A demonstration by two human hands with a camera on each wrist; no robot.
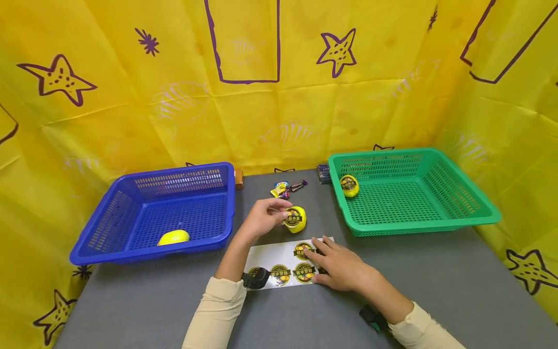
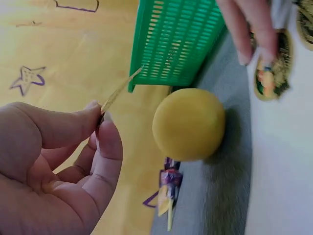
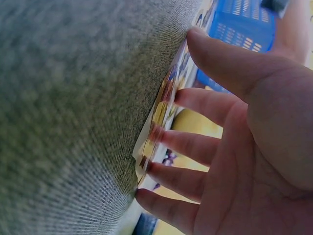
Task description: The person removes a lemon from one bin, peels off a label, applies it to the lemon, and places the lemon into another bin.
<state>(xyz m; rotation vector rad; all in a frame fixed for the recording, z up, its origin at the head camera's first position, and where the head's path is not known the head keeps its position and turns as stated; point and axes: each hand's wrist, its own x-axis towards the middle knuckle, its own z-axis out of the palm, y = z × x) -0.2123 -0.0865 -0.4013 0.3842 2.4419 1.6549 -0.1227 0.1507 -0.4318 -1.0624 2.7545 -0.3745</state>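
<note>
My left hand (image 1: pixel 266 218) pinches a round black-and-gold sticker (image 2: pixel 120 93) between thumb and fingertip. It is seen nearly edge-on in the left wrist view. Beyond the sticker sits a round yellow fruit (image 2: pixel 188 125) on the grey table; in the head view the sticker overlaps the fruit (image 1: pixel 301 226). With fingers spread, my right hand (image 1: pixel 342 266) presses on the right end of a white sticker sheet (image 1: pixel 270 252). Several matching stickers (image 1: pixel 303 273) show on the sheet, some partly covered by the right fingers and by the left wrist strap.
A blue basket (image 1: pixel 226 208) on the left holds a plain yellow fruit (image 1: pixel 173 237). In the green basket (image 1: pixel 436 224) on the right lies a yellow fruit (image 1: pixel 349 185) bearing a sticker. Wrapped candies (image 1: pixel 282 190) lie behind the left hand. Small boxes (image 1: pixel 323 173) stand near the yellow backdrop.
</note>
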